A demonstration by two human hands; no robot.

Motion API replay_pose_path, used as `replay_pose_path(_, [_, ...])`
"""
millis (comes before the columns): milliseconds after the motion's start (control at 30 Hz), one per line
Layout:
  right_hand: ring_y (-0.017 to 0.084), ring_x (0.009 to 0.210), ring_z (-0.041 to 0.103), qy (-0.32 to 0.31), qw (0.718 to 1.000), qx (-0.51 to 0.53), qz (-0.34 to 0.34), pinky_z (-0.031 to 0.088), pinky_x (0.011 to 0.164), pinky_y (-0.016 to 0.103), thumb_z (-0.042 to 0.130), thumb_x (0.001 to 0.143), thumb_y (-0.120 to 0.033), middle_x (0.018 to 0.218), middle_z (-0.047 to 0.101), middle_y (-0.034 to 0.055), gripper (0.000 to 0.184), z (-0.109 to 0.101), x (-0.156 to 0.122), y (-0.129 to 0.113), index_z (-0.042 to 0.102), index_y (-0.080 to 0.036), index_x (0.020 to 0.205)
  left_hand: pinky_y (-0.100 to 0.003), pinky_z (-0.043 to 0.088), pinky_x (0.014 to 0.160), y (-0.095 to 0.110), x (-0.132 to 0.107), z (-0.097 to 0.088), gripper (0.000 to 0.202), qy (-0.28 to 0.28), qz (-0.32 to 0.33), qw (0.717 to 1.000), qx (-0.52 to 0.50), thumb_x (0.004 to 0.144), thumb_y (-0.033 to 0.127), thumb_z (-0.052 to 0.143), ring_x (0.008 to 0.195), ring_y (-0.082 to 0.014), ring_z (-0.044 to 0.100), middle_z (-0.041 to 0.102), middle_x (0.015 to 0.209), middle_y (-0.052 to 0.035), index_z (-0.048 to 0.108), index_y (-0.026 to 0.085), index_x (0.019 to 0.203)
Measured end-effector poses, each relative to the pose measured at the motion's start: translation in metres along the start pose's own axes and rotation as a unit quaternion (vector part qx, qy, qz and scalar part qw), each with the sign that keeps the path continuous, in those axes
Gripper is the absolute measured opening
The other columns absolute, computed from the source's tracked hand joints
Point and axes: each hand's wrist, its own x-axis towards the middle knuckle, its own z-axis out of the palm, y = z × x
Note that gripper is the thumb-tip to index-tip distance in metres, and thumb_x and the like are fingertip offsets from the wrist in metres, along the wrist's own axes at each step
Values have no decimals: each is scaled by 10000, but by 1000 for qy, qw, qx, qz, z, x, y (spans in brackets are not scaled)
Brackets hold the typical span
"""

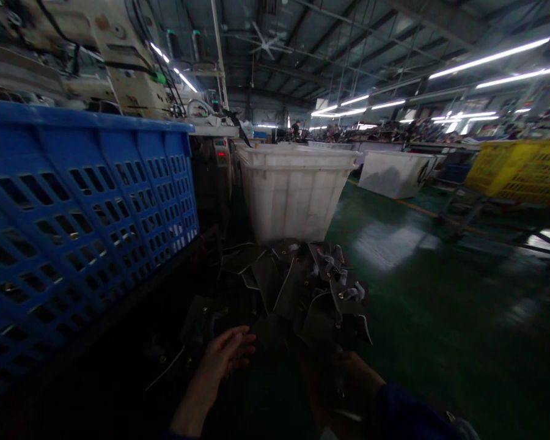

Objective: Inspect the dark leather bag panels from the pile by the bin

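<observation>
A heap of dark leather-like cut pieces (297,293) with small metal fittings lies in front of me, low in the head view. My left hand (227,353) reaches toward the near edge of the heap, fingers loosely curled and apart, nothing visibly in them. My right hand (355,370), with a dark blue sleeve behind it, rests at the heap's near right edge in deep shadow. Its fingers seem to touch a dark piece, but they are too dim to read.
A large blue slotted crate (87,201) fills the left side. A white plastic bin (296,189) stands just behind the heap, with another white bin (396,174) and a yellow crate (522,168) farther right. Green shiny floor (440,293) stretches to the right. Machinery stands at upper left.
</observation>
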Motion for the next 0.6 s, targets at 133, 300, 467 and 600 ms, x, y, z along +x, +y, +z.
replay_pose_path(133, [118,653,594,-37,993,111,-5,503,603,272,598,812,-305,780,631,5,196,1,-4,-27,613,-144,923,-337,510,682,-2,4,3,560,-6,6,1000,20,666,496,637,890,-246,655,655,1100,-180,564,127,1081])
replay_pose_path(300, [146,823,628,-107,955,265,-77,496,721,268,650,738,-375,934,649,21,319,14,-29,-76,609,-220,1015,-363,464,876,-3,-2,12,712,-95,84,986,108,651,325,696,1177,-260,517,532,1310,-156,432,187,1297])
replay_pose_path(467, [165,789,632,-205,896,374,-121,490,715,278,671,701,-386,927,662,42,350,38,-69,-114,634,-225,1010,-362,265,1111,5,-17,32,869,-150,142,964,169,599,277,744,1346,-211,316,365,1459,-69,341,262,1369])
replay_pose_path(600, [266,940,630,-176,918,312,-169,500,819,407,560,707,-563,917,675,73,416,50,-82,-128,640,-284,1005,-365,175,1153,9,-15,35,974,-124,173,958,193,550,345,773,1380,-227,238,284,1497,-75,296,238,1393])
